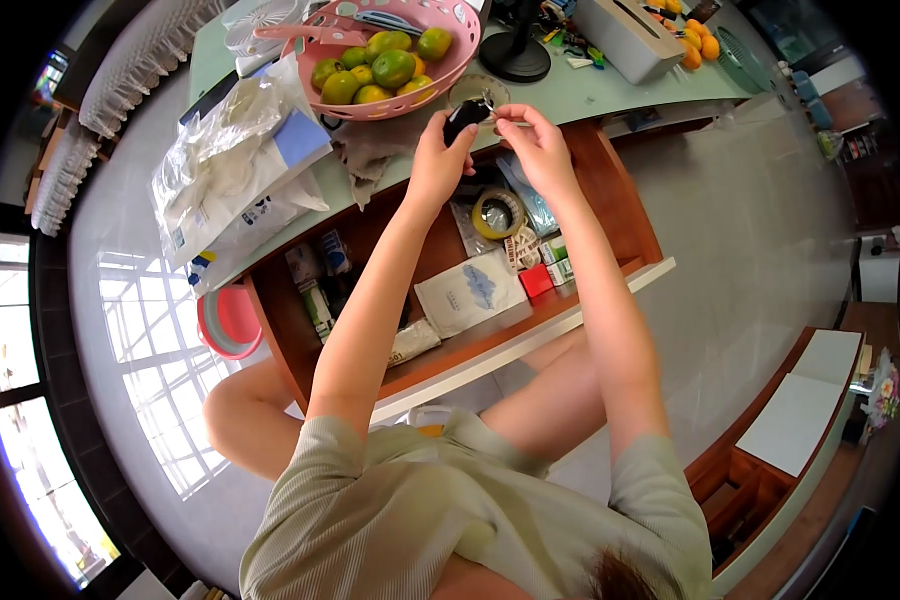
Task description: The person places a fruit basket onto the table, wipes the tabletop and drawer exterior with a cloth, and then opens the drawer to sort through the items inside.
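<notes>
My left hand (438, 165) is closed around a small black object (464, 121), with shiny metallic bits at its far end; its exact kind I cannot make out. Beside it, the fingers of my right hand (538, 150) pinch at that shiny end, and what lies between them is too small to name. Both hands are above the back of an open wooden drawer (430, 372). Inside the drawer are a roll of yellowish tape (498, 214), a white packet (470, 293), a red box (536, 281) and several small packages. Just behind the hands a clear glass dish (478, 88) stands on the table.
A pink basket (410, 104) of green and orange citrus fruit stands on the table (580, 103). Plastic bags (235, 165) hang over its left edge. To the right are a black round base (515, 58), a grey tissue box (630, 40) and oranges (708, 47). A pink basin (232, 322) sits on the floor.
</notes>
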`<state>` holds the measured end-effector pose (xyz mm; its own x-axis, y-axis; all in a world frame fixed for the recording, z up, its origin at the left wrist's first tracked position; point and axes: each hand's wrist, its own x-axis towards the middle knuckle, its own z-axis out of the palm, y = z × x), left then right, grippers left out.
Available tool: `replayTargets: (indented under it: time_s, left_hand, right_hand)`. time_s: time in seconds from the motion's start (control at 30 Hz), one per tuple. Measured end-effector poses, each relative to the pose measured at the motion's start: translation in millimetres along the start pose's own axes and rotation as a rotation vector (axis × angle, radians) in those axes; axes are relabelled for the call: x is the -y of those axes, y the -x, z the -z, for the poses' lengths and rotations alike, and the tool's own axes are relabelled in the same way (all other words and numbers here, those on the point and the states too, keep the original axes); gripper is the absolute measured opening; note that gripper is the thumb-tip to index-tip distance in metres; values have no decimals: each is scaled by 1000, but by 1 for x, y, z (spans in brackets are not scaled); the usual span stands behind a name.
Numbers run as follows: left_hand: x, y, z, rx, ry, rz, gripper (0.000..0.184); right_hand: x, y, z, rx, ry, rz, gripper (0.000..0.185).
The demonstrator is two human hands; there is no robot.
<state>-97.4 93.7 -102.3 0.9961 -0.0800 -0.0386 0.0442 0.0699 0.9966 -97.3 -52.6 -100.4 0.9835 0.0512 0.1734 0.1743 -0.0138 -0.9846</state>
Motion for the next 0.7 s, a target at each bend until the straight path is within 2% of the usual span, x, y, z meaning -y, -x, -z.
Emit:
replayTargets:
  time_s: [0.13,0.17,0.27,0.3,0.43,0.53,0.7]
  left_hand:
    - [-1,-16,-13,-79,-124,-47,33]
    - [12,-23,-16,-111,-157,-159,44]
    - [28,-33,-26,-172,-246,-296,54]
    - [18,-29,-28,-135,-315,-254,62]
    - [20,-21,-28,8,-125,-222,63]
    - [33,-22,-28,-59,-79,-298,61]
    - [27,-5,-21,-62,-69,-202,53]
  right_hand:
    - [-12,-8,-2,31,-69,19,36]
    - [-15,-9,-3,29,-101,19,40]
    - [-1,-8,-8,-41,-316,-148,45]
    - [-2,-9,-7,-38,-289,-144,46]
    - [-10,-13,-2,18,-242,-106,45]
    - [-10,-12,0,39,-235,-108,42]
    - [-4,-9,3,5,-88,-52,35]
